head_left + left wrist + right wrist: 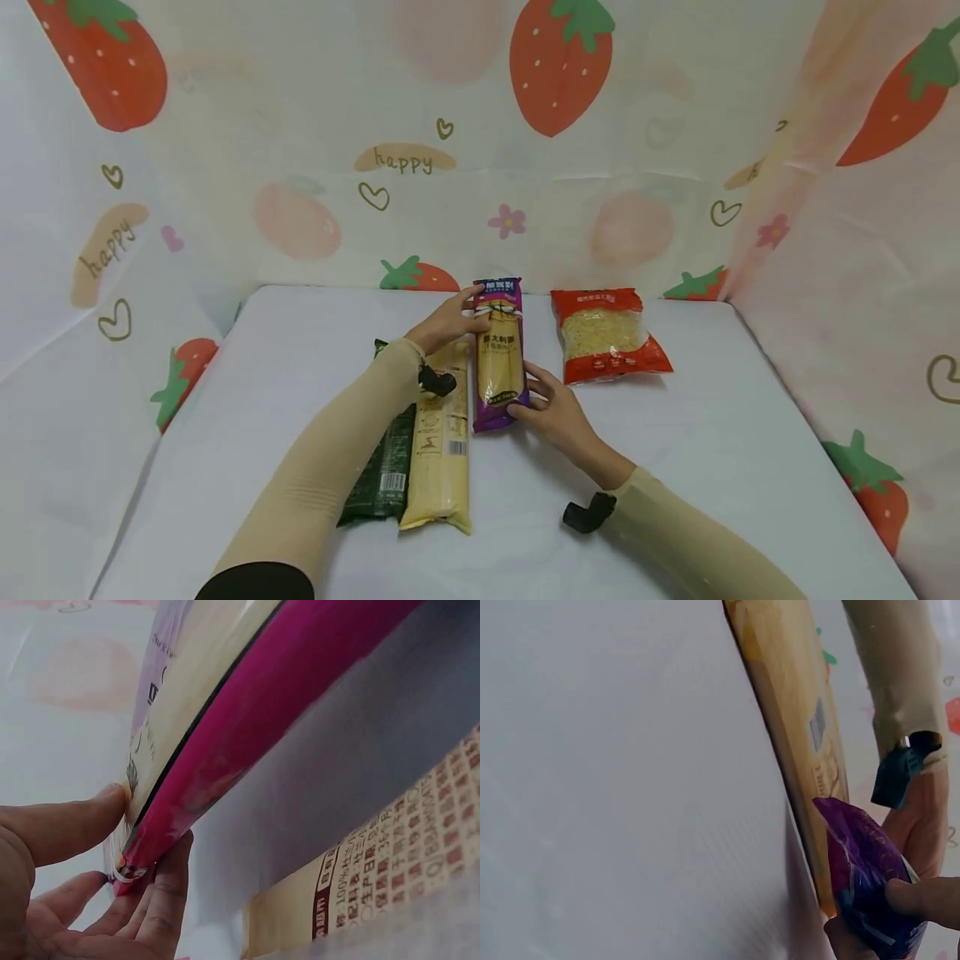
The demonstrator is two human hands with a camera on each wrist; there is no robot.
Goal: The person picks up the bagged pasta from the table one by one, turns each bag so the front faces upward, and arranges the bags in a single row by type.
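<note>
A purple bag of pasta (pixel 499 354) with a clear window stands out in the middle of the head view. My left hand (pixel 447 321) pinches it near its top end, thumb on the front and fingers behind, as the left wrist view shows on the bag (pixel 217 735). At the lower right edge, my right hand (pixel 558 417) pinches it between thumb and fingers. In the right wrist view the bag's purple end (pixel 866 862) is held above the table. Just left of it lies a yellow packet (pixel 438 458), with a dark green packet (pixel 386 467) beside that.
A red bag of pasta (pixel 603 333) with a clear window lies on the white table (pixel 712 467) to the right. Strawberry-printed cloth (pixel 300 125) walls the back and both sides. Black wrist cameras (pixel 588 512) sit on the sleeves. My left forearm covers part of the green packet.
</note>
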